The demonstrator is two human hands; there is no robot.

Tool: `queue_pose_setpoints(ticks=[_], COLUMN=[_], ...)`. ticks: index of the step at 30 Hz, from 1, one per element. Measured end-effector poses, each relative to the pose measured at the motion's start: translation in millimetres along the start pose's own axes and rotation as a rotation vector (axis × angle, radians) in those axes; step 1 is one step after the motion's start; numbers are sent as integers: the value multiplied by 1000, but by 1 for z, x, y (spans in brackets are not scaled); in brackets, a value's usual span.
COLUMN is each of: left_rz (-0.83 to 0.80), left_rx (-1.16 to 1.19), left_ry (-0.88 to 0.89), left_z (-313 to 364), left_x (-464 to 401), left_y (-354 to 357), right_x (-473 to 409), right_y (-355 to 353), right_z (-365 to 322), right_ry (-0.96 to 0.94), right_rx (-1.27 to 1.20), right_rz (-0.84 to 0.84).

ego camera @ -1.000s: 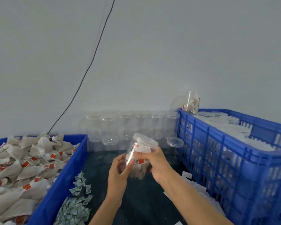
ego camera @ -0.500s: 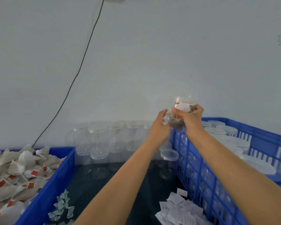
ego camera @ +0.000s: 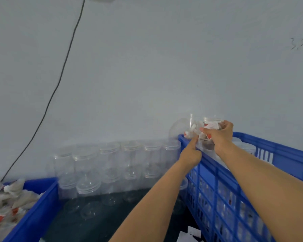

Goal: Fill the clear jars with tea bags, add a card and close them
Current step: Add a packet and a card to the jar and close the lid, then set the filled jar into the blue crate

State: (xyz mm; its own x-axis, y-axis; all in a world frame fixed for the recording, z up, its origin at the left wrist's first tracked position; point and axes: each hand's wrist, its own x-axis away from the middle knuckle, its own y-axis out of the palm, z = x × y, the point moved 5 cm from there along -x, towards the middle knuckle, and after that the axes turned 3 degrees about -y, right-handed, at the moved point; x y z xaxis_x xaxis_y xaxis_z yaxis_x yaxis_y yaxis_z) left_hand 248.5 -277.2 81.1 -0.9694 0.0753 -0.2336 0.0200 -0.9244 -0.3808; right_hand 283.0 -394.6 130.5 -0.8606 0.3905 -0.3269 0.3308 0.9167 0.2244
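Note:
A closed clear jar (ego camera: 210, 135) filled with tea bags and a card is held above the far left corner of the blue crate (ego camera: 234, 180) on the right. My right hand (ego camera: 220, 137) is shut on it from the right. My left hand (ego camera: 191, 152) touches its lower left side with the fingertips. A second filled jar (ego camera: 191, 130) stands just to its left on the crate's corner. Two rows of empty clear jars (ego camera: 112, 163) stand against the wall.
A blue tray (ego camera: 33, 212) with loose tea bags (ego camera: 2, 203) sits at the lower left. White cards (ego camera: 191, 233) lie on the dark table by the crate. Lidded jars fill the crate. A black cable (ego camera: 59, 79) runs down the wall.
Both hands have carried the filled jar up and to the right, from over the table to the crate's far corner, beside the other filled jar.

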Motion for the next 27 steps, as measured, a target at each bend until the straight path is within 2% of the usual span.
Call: queue_pose_setpoints(ticks=[2, 5, 10, 12, 15, 17, 19, 22, 27], left_rz=[13, 31, -20, -16, 21, 78, 181, 326, 508], left_rx=[19, 24, -81, -104, -75, 11, 118, 188, 317], left_ry=[-6, -11, -37, -50, -36, -27, -56, -113, -201], left_z=[-4, -5, -7, -8, -8, -9, -14, -26, -47], left_x=[0, 2, 8, 16, 35, 55, 80, 132, 225], left_y=[4, 3, -5, -13, -34, -54, -78, -111, -152], right_x=[-3, -4, 6, 11, 24, 44, 75, 122, 221], right_y=[0, 6, 10, 10, 11, 17, 24, 39, 80], right_z=[5, 10, 19, 17, -1, -16, -33, -41, -6], right_ry=[17, 59, 182, 220, 165, 109, 47, 5, 238], right_rx=[30, 85, 308, 388, 464, 385, 199, 5, -167], right_rz=[4, -85, -182, -144, -13, 48, 77, -15, -231])
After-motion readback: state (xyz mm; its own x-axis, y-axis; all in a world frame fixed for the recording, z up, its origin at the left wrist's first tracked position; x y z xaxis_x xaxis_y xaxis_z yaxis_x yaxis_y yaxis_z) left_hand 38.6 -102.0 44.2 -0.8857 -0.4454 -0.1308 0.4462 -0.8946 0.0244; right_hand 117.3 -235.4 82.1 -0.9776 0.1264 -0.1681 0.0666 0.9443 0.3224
